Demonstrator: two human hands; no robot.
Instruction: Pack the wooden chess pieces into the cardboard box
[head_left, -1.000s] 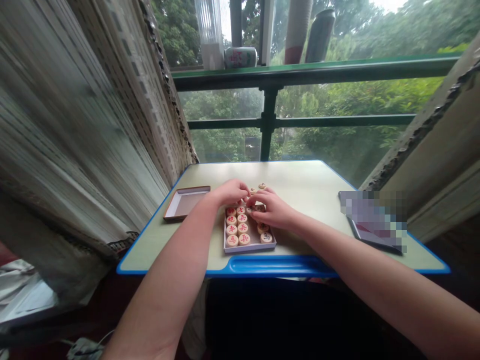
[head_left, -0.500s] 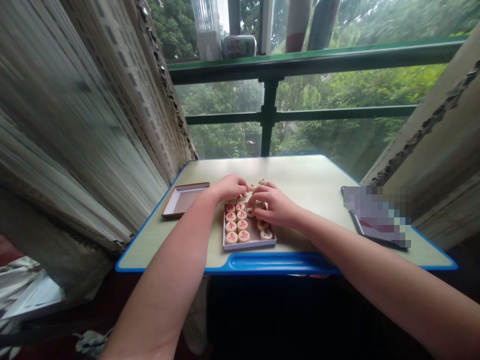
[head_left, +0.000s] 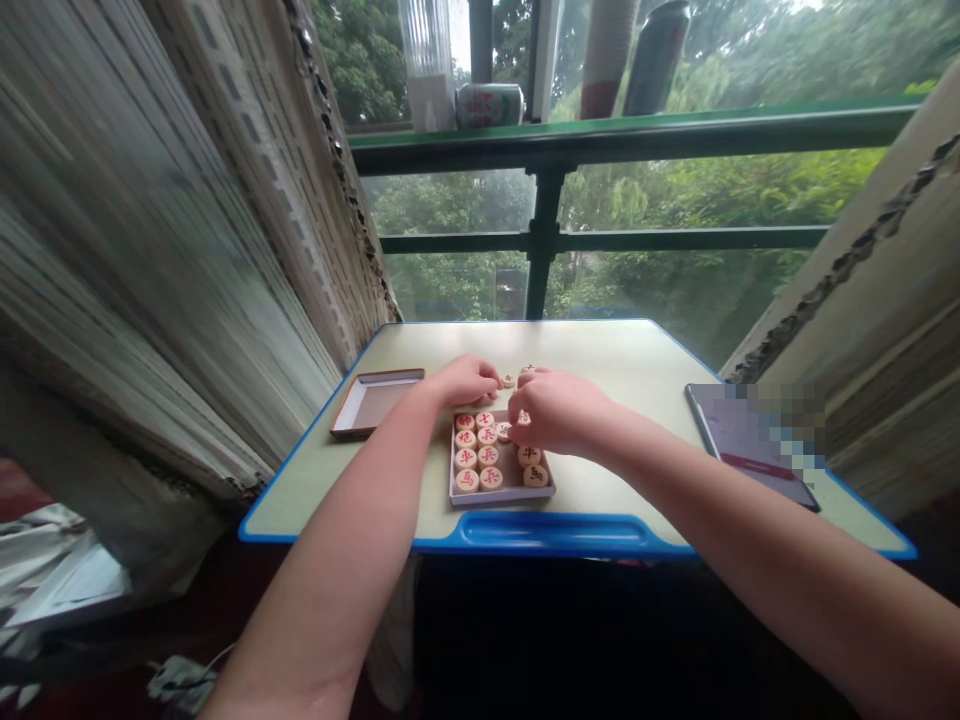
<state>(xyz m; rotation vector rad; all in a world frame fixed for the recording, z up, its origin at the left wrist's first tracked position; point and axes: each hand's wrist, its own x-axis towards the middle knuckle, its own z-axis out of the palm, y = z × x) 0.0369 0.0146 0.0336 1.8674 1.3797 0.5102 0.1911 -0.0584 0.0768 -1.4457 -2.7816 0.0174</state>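
Observation:
A shallow cardboard box [head_left: 517, 492] holds round wooden Chinese chess pieces. Two columns with red characters fill its left side, among them a red piece [head_left: 490, 479]. Black-marked pieces line its right side, such as a black horse piece [head_left: 535, 475]. My right hand [head_left: 556, 408] is over the box's far right part, its bent fingers closed round a piece that is mostly hidden. Just beyond the far left edge, my left hand [head_left: 471, 381] has its fingers curled together; whatever they hold is hidden. Two loose pieces, one a small disc [head_left: 508, 381], lie past the hands.
An open box lid [head_left: 375, 400] rests on the left of the blue-edged table [head_left: 615, 345]. At the right lies a dark tablet [head_left: 739, 440], partly blurred. A blue tray groove [head_left: 551, 532] runs along the near edge. Cans and cups stand on the window ledge [head_left: 675, 125].
My right hand has turned palm-down, its fingers drawn in over the box. More of the black pieces at the right now shows. My left hand stays close to the same place. The view has shifted slightly.

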